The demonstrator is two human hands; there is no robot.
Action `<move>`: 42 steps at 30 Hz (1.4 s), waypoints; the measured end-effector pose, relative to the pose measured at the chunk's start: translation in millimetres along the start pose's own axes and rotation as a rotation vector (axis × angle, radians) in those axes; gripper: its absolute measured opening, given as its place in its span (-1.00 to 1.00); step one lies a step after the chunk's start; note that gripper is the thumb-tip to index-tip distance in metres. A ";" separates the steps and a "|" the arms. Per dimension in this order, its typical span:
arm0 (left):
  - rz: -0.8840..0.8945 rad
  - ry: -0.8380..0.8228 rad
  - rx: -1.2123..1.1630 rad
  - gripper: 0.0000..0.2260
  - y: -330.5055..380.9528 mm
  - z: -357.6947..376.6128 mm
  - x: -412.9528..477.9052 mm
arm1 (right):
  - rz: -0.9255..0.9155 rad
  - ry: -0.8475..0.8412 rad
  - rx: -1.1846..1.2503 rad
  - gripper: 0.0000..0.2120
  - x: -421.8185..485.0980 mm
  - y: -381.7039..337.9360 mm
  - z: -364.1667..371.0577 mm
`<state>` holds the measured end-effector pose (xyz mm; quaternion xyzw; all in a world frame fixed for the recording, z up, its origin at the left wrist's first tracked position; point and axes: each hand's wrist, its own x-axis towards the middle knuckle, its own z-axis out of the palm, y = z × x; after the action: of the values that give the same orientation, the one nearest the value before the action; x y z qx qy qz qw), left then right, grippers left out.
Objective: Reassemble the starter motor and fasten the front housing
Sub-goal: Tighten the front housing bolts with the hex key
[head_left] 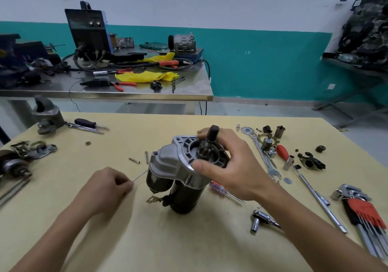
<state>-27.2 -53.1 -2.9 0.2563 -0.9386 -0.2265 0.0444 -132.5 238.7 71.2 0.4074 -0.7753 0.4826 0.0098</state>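
Two hands busy: right hand [228, 166] clasps the front housing [168, 160] of the starter motor [180, 190], which stands upright in the middle of the table [168, 246], thumb on the flange, fingers curled behind the pinion shaft [212, 134]. Left hand [109, 184] pinches a thin rod [140, 175], prob a through bolt, tip just beside the motor's left side. To do it well: hold housing square w/ the right, line up flange hole w/ body, feed rod straight, start thread by fingers before any tool. Two short screws [134, 160] lie near, within reach

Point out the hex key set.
In the head view, the hex key set lies at the right edge of the table, beside the long chrome bar.
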 end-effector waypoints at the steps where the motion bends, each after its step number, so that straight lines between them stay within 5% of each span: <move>1: 0.012 0.003 -0.006 -0.75 0.3 1.3 -0.9 | 0.000 -0.010 -0.023 -0.34 -0.2 0.2 0.4; 6: 0.086 -0.035 0.025 -0.93 6.6 -0.9 -6.5 | 0.051 -0.169 -0.130 -0.11 -1.5 -4.7 -4.2; 10: 0.437 -0.342 -0.528 -0.51 23.7 -4.3 -40.7 | 0.010 -0.072 -0.251 -0.18 -2.0 -12.9 1.0; 15: 0.454 0.206 -0.740 -0.67 66.7 26.4 -56.1 | 0.065 0.152 -0.060 -0.30 -19.2 -22.5 25.2; 19: 0.566 0.271 -0.594 -0.72 66.1 7.6 -46.7 | 0.378 0.291 0.366 -0.24 -36.8 -16.0 40.4; 24: 0.598 -0.005 -0.371 -0.63 62.4 -9.2 -23.8 | 0.558 0.451 0.561 -0.47 -57.7 -17.5 68.3; 29: 0.593 -0.184 -0.275 -0.61 58.9 -2.3 -3.6 | 0.802 0.384 0.707 -0.62 -63.7 -10.4 83.3; 33: 0.622 -0.229 -0.267 -0.77 63.2 -7.1 12.7 | 0.819 0.317 0.682 -0.69 -67.7 -8.3 75.5; 42: 0.539 -0.371 -0.239 -0.64 59.9 2.7 36.9 | 0.700 0.062 0.530 -0.86 -88.9 -0.9 51.8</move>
<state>-87.2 -24.6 20.3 -0.0533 -0.9315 -0.3578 -0.0388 -53.0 254.6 7.9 0.0938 -0.7153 0.6510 -0.2359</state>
